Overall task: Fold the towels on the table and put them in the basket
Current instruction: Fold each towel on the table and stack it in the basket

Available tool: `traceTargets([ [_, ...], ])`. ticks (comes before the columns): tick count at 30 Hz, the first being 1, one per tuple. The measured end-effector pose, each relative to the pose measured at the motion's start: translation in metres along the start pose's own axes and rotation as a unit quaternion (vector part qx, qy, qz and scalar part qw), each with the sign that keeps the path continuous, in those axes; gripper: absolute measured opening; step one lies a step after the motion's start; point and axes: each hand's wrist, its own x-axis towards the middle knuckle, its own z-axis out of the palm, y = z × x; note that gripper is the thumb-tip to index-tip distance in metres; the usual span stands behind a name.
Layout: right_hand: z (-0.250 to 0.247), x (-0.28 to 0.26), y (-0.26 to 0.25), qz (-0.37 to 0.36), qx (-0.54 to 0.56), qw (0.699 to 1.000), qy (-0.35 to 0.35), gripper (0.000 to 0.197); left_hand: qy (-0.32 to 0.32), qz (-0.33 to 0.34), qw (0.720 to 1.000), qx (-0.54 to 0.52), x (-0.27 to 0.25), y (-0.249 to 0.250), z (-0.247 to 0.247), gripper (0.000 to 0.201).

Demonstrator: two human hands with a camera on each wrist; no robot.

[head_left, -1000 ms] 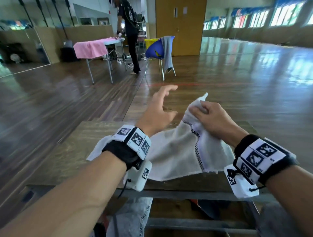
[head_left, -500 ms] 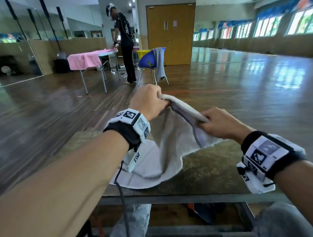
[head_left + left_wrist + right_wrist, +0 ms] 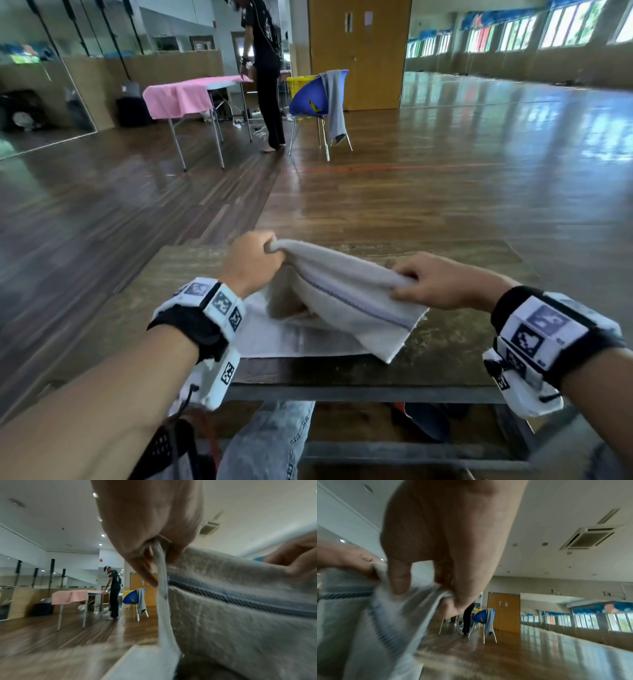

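You have one towel (image 3: pixel 346 294) on one table (image 3: pixel 445 356), pinched by two hands, left (image 3: pixel 251 263) and right (image 3: pixel 442 281). Beyond the table: one second table (image 3: pixel 191 94) draped in pink, one person (image 3: pixel 265 68), one blue chair (image 3: pixel 313 97).

Bright daylight from your right-hand windows (image 3: pixel 561 27), glare on the floor (image 3: pixel 513 144), motion-blurred wrist views, bowed edges.

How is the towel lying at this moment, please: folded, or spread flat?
Partly folded: both the left hand and right hand hold one edge of the towel raised over its lower part, flat on the table.
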Motion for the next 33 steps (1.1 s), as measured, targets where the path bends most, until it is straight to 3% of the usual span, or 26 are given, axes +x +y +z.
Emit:
traceTargets([
  [3, 0.028, 0.015, 0.014, 0.038, -0.002, 0.999, -0.013, 0.031, -0.150, -0.053, 0.987, -0.026, -0.010, -0.029, 0.014, 0.031],
  [6, 0.051, 0.032, 0.022, 0.071, 0.011, 0.997, -0.011, 0.025, -0.257, -0.086, 0.961, 0.061, -0.010, -0.047, 0.031, 0.036],
  [11, 0.085, 0.060, 0.027, 0.065, 0.036, 0.996, -0.053, 0.030, -0.391, -0.026, 0.915, 0.097, -0.001, -0.060, 0.068, 0.029],
  [13, 0.097, 0.069, 0.026, 0.040, 0.023, 0.996, -0.076, 0.034, -0.406, -0.002, 0.909, 0.096, 0.000, -0.059, 0.084, 0.022],
  [17, 0.089, 0.087, 0.030, -0.001, 0.017, 0.993, -0.114, 0.035, -0.366, 0.015, 0.917, 0.158, 0.014, -0.049, 0.109, 0.028],
  [20, 0.053, 0.101, 0.039, 0.007, 0.001, 0.993, -0.115, 0.029, -0.364, 0.003, 0.921, 0.137, 0.041, -0.031, 0.112, 0.036],
  [21, 0.038, 0.108, 0.044, 0.012, -0.006, 0.997, -0.079, 0.029, -0.338, 0.001, 0.935, 0.111, 0.054, -0.024, 0.109, 0.040],
  [23, 0.007, 0.123, 0.053, 0.026, 0.019, 0.998, 0.059, 0.030, -0.247, 0.001, 0.967, 0.057, 0.084, -0.008, 0.101, 0.043],
  [27, -0.052, 0.145, 0.071, 0.009, 0.025, 0.944, 0.329, 0.016, -0.038, 0.000, 0.999, -0.024, 0.137, 0.022, 0.088, 0.034],
  [29, -0.070, 0.150, 0.077, -0.013, 0.029, 0.933, 0.358, 0.020, 0.022, -0.008, 0.999, -0.050, 0.154, 0.026, 0.082, 0.028],
  [33, -0.078, 0.144, 0.097, 0.036, 0.015, 0.954, 0.299, 0.035, 0.090, 0.016, 0.995, 0.030, 0.169, 0.014, 0.078, 0.021],
])
